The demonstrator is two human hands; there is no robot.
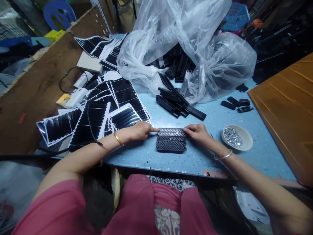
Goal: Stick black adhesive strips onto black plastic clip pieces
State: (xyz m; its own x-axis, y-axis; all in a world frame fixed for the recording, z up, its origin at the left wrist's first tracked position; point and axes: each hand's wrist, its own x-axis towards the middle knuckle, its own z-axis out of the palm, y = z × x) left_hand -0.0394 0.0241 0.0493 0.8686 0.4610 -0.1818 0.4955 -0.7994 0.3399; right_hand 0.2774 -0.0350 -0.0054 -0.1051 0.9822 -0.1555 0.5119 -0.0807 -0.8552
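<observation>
Several black textured strips (171, 147) lie side by side on the blue speckled table, with a few small metal rings (172, 138) on top. My left hand (142, 130) has its index finger stretched to the left end of the farthest strip; its other fingers are curled. At that strip's right end, my right hand (197, 132) pinches the corner between thumb and fingers. A white bowl (247, 138) of small metal rings stands to the right of my right hand.
Black adhesive sheets (91, 120) cover the table's left side. Behind the strips, a large clear plastic bag (225, 68) spills long black parts (181, 101). Small black pieces (228, 104) lie at the right, near an orange-brown panel (286, 114). A wooden board (46, 75) edges the left.
</observation>
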